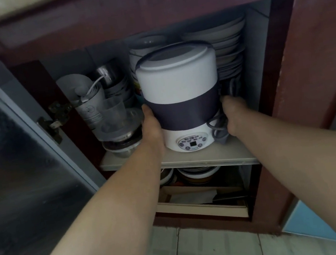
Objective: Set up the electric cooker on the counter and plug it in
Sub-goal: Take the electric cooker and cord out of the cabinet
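Reaching into the cabinet [284, 66] with both arms, and the cooker [178, 86] sits at the front of the shelf [211, 158], clamped between the hands. Stacked plates [228, 39] crowd just behind, so one knock could topple them. Left hand [152, 127] curls round one side, right hand [234, 115] round the other. That loose cord [217, 129] loops by the right hand and might snag coming out.

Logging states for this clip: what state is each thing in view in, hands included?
Cabinet door: open, swung left.
Electric cooker: upright on the upper shelf, lid on, between both hands.
Power cord: looped at the cooker's right, plug unseen.
Left hand: grips the cooker's left side.
Right hand: at the cooker's right side, fingers hidden.
Plates: stacked behind.
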`<act>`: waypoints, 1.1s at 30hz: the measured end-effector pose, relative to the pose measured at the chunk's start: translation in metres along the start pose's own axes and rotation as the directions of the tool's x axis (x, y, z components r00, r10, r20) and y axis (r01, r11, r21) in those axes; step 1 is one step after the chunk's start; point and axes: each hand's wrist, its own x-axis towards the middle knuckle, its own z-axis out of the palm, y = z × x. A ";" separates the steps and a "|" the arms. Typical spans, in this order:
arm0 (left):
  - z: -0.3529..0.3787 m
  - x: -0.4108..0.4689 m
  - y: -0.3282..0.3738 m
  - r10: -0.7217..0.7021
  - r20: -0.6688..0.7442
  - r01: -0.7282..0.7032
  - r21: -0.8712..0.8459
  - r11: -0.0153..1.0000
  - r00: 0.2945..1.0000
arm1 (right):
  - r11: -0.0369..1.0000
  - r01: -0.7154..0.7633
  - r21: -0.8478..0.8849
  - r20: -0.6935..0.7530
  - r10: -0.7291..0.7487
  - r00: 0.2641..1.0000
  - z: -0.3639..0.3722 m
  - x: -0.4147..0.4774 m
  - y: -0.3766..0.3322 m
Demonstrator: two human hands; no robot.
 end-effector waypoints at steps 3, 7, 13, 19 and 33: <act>0.002 -0.017 0.011 -0.039 0.101 0.043 -0.036 0.998 0.994 | 0.998 0.021 0.061 0.020 -0.022 1.000 0.002 -0.005 0.004; 0.003 -0.022 0.009 -0.043 0.159 0.057 -0.083 0.995 0.986 | 0.994 0.046 0.103 0.020 -0.049 0.999 0.001 -0.014 0.009; -0.014 -0.045 0.015 -0.127 0.125 0.150 -0.192 0.970 0.984 | 0.995 -0.069 0.073 0.006 0.069 0.998 -0.010 -0.051 0.013; -0.046 -0.105 0.017 -0.222 0.035 0.223 -0.242 0.944 0.975 | 0.980 -0.183 0.075 -0.061 0.188 0.980 -0.022 -0.121 0.018; -0.129 -0.285 0.077 -0.381 -0.120 0.312 -0.384 0.869 0.917 | 0.955 -0.297 0.002 -0.111 0.295 0.949 -0.039 -0.319 -0.034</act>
